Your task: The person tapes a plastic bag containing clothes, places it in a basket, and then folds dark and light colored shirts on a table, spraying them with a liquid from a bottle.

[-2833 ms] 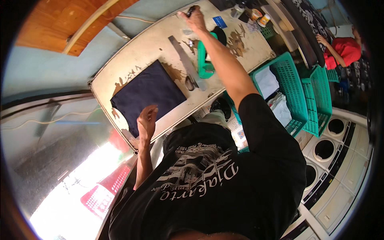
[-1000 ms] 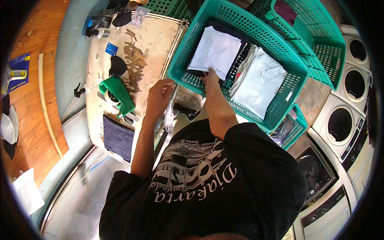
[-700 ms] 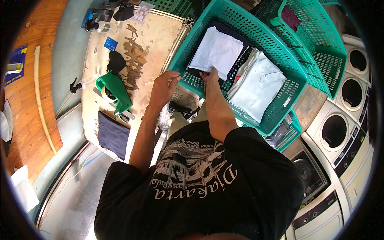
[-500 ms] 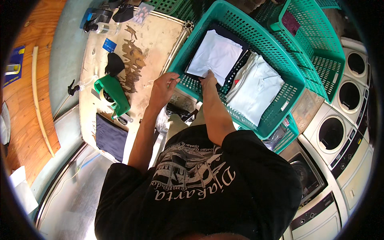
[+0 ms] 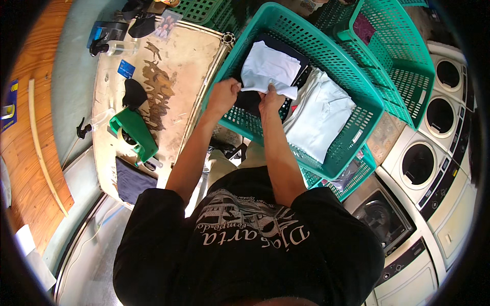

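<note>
A white folded garment (image 5: 265, 62) lies on dark folded cloth (image 5: 284, 45) in the far left part of a teal plastic basket (image 5: 368, 133). Its near edge is lifted and bent back. My left hand (image 5: 223, 97), closed, pinches the left corner of that edge above the basket's near-left rim. Farther right along the same edge, my right hand (image 5: 272, 101) grips it between thumb and fingers. Beside this garment, in the right part of the basket, rests another white folded garment (image 5: 320, 118), wrinkled on top.
Left of the basket is a worn table (image 5: 189, 56) with a green tape dispenser (image 5: 135, 133), a spray bottle (image 5: 122, 48), a blue card (image 5: 126, 68) and dark folded cloth (image 5: 133, 179). More teal baskets (image 5: 403, 56) and front-loading machines (image 5: 418, 163) stand to the right.
My left hand has moved from beside the basket rim onto the garment's corner. The garment's near edge, flat before, is now raised and folded back by both hands.
</note>
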The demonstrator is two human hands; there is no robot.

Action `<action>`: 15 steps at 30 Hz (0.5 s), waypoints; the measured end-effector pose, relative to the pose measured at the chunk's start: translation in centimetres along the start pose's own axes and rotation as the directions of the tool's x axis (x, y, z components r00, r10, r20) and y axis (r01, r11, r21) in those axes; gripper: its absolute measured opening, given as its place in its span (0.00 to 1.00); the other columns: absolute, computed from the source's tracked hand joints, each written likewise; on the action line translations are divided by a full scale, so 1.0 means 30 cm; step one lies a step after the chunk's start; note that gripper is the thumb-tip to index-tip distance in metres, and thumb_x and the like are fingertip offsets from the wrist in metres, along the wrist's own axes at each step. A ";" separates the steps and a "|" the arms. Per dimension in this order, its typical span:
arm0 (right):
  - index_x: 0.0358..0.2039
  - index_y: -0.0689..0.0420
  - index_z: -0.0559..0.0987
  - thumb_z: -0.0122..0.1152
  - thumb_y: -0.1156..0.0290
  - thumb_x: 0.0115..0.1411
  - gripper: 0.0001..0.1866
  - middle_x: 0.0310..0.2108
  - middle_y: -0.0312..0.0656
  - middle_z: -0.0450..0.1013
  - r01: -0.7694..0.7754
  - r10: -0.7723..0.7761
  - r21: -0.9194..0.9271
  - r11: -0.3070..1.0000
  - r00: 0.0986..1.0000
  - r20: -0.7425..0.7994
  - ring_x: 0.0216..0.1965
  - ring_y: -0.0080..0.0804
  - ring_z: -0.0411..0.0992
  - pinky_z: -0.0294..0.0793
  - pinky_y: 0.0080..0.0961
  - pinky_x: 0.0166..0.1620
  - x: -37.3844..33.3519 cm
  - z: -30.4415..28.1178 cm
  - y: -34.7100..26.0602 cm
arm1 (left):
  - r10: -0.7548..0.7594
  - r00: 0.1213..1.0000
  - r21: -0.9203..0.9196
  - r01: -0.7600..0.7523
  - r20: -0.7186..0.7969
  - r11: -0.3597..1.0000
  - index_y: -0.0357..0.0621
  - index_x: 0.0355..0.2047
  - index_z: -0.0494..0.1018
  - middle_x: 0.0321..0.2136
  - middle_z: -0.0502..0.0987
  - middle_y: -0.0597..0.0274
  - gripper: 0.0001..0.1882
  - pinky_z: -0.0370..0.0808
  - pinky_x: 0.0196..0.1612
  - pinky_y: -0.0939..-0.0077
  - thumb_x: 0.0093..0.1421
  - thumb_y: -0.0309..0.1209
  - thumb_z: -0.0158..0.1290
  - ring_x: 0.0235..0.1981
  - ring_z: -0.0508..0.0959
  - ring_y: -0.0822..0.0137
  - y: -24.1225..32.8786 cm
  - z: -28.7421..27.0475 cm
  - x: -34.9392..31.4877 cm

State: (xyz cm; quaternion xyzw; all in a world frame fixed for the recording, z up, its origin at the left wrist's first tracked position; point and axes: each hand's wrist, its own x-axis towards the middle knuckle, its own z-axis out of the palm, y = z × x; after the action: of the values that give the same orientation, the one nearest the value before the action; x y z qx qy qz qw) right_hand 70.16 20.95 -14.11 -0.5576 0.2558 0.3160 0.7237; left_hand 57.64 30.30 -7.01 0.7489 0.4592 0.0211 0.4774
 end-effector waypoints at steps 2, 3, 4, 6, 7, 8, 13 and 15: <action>0.60 0.61 0.58 0.48 0.85 0.60 0.27 0.51 0.52 0.67 -0.023 0.024 0.029 0.999 0.999 -0.029 0.44 0.48 0.75 0.84 0.45 0.36 -0.002 0.024 -0.051 | -0.126 0.986 -0.117 0.138 0.106 0.984 0.36 0.34 0.77 0.27 0.79 0.58 0.08 0.75 0.33 0.75 0.61 0.23 0.47 0.24 0.77 0.66 -0.138 0.121 0.023; 0.58 0.63 0.59 0.48 0.85 0.60 0.25 0.51 0.52 0.67 -0.023 0.023 0.040 0.999 1.000 0.001 0.44 0.48 0.75 0.85 0.44 0.37 -0.014 0.037 -0.073 | -0.286 0.899 -0.260 0.378 0.331 0.889 0.36 0.36 0.76 0.29 0.80 0.55 0.10 0.78 0.34 0.69 0.63 0.30 0.47 0.28 0.80 0.60 -0.210 0.193 0.037; 0.58 0.63 0.59 0.48 0.85 0.60 0.25 0.51 0.52 0.67 -0.023 0.023 0.032 0.999 1.000 0.003 0.44 0.48 0.75 0.85 0.44 0.37 -0.013 0.030 -0.091 | -0.365 0.741 -0.331 0.607 0.564 0.723 0.36 0.37 0.75 0.31 0.80 0.52 0.14 0.80 0.36 0.63 0.65 0.36 0.48 0.31 0.82 0.55 -0.256 0.257 0.053; 0.57 0.66 0.60 0.48 0.85 0.60 0.24 0.51 0.53 0.67 -0.101 0.092 0.116 0.988 0.993 0.079 0.45 0.49 0.75 0.85 0.45 0.39 0.000 0.026 -0.126 | -0.289 0.740 -0.555 0.656 0.608 0.513 0.36 0.41 0.74 0.33 0.79 0.51 0.15 0.80 0.37 0.60 0.65 0.38 0.48 0.33 0.82 0.54 -0.264 0.354 0.102; 0.56 0.68 0.60 0.47 0.86 0.60 0.22 0.51 0.54 0.66 -0.103 0.100 0.105 0.989 0.994 0.039 0.45 0.50 0.74 0.85 0.46 0.40 -0.006 0.033 -0.140 | -0.210 0.751 -0.710 0.660 0.626 0.247 0.37 0.44 0.72 0.36 0.79 0.51 0.17 0.81 0.39 0.58 0.65 0.39 0.48 0.34 0.81 0.52 -0.261 0.400 0.132; 0.56 0.68 0.60 0.47 0.86 0.60 0.22 0.51 0.54 0.66 -0.099 0.095 0.089 0.991 0.994 0.045 0.45 0.50 0.74 0.85 0.46 0.40 -0.016 0.045 -0.154 | -0.203 0.756 -0.719 0.655 0.622 0.234 0.37 0.44 0.72 0.36 0.79 0.51 0.17 0.81 0.39 0.58 0.65 0.39 0.48 0.34 0.81 0.52 -0.254 0.450 0.180; 0.53 0.69 0.60 0.46 0.84 0.63 0.18 0.48 0.55 0.69 -0.095 0.085 0.105 0.990 0.991 0.100 0.43 0.51 0.76 0.85 0.43 0.40 -0.008 0.006 -0.181 | -0.195 0.890 -0.911 0.401 0.412 -0.096 0.43 0.46 0.72 0.40 0.77 0.53 0.20 0.78 0.43 0.57 0.60 0.43 0.49 0.41 0.79 0.53 -0.170 0.535 0.372; 0.52 0.70 0.61 0.47 0.84 0.63 0.17 0.48 0.55 0.70 -0.088 0.075 0.106 0.990 0.991 0.115 0.43 0.49 0.76 0.85 0.44 0.41 0.009 -0.027 -0.188 | -0.087 0.942 -0.942 0.329 0.323 0.070 0.44 0.45 0.72 0.40 0.77 0.55 0.21 0.77 0.44 0.58 0.56 0.44 0.51 0.42 0.79 0.54 -0.099 0.505 0.401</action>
State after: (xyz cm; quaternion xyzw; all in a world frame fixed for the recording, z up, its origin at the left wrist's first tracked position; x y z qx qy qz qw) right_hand 74.50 19.20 -10.85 -0.4873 0.2550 0.3611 0.7531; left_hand 69.73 28.62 -22.30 0.1614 0.3834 0.1851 0.8903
